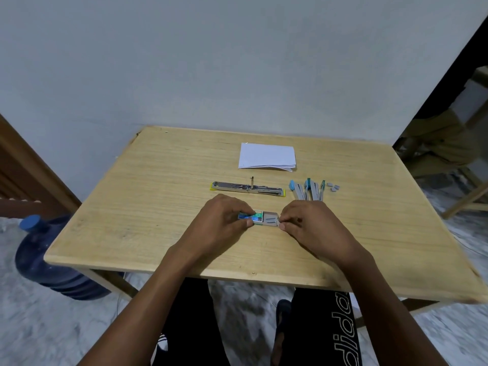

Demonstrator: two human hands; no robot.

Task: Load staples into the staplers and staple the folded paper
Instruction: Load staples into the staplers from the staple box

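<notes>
A small staple box (257, 217) with a blue-green sleeve lies near the table's front middle. My left hand (224, 220) grips the sleeve. My right hand (309, 223) pinches the end of the box's grey inner tray (270, 220), which sticks out to the right and shows staple strips. Behind the hands a yellow stapler (247, 189) lies unfolded flat, its metal channel up. To its right lie blue staplers (307, 190), spread apart. The folded white paper (266, 156) rests farther back.
A few small grey staple pieces (333, 186) lie right of the blue staplers. The wooden table (148, 207) stands against a pale wall. A blue water bottle (47, 260) stands on the floor at the left, and wooden furniture (464, 191) at the right.
</notes>
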